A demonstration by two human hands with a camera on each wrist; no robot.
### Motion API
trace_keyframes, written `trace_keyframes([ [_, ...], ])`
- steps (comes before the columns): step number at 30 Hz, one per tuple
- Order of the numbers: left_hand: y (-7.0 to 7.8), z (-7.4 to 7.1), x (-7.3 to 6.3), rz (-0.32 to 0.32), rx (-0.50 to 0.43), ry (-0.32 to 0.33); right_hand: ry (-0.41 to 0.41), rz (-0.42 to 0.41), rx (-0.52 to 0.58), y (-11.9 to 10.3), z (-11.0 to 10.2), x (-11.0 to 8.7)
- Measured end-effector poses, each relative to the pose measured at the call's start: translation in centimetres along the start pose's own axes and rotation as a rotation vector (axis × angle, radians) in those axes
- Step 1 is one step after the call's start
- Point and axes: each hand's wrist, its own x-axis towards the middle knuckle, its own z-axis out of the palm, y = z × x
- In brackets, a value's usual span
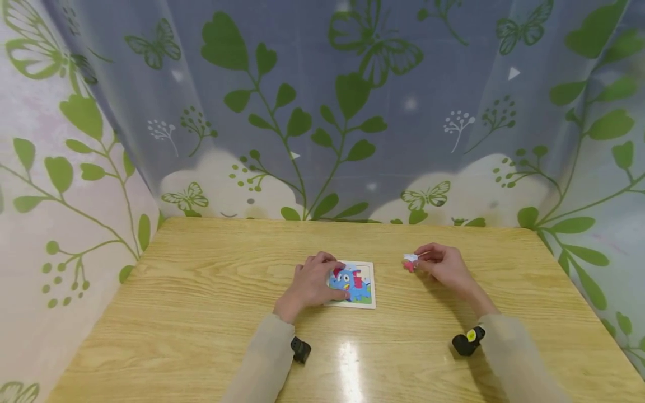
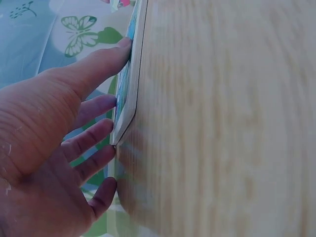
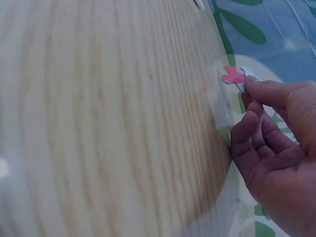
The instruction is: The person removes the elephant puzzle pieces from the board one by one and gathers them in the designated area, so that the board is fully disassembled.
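Note:
A small jigsaw puzzle in a pale frame [image 1: 373,285] lies flat on the table, showing a blue cartoon animal with big eyes. Across its left side rests my left hand [image 1: 311,282], fingers spread and only slightly bent. The left thumb [image 2: 106,61] lies on the picture, while the other fingertips touch down near the frame's edge. To the right of the puzzle, my right hand [image 1: 448,270] pinches a pink and white puzzle piece [image 1: 409,265] between thumb and fingertips. In the right wrist view the piece [image 3: 233,75] shows its knobbed pink end sticking out.
The light wooden table [image 1: 201,313] reaches back to a blue curtain [image 1: 312,112] printed with leaves and butterflies. Similar pale cloth hangs at both sides. A small black camera [image 1: 301,350] sits on the left wrist, another black camera [image 1: 467,342] on the right.

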Motion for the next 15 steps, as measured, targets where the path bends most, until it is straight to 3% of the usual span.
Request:
trace_keyframes([
  [15,0.22,0.09,-0.14,-0.009,0.050,0.002,-0.050,0.018,-0.108,0.95,-1.11,0.98],
])
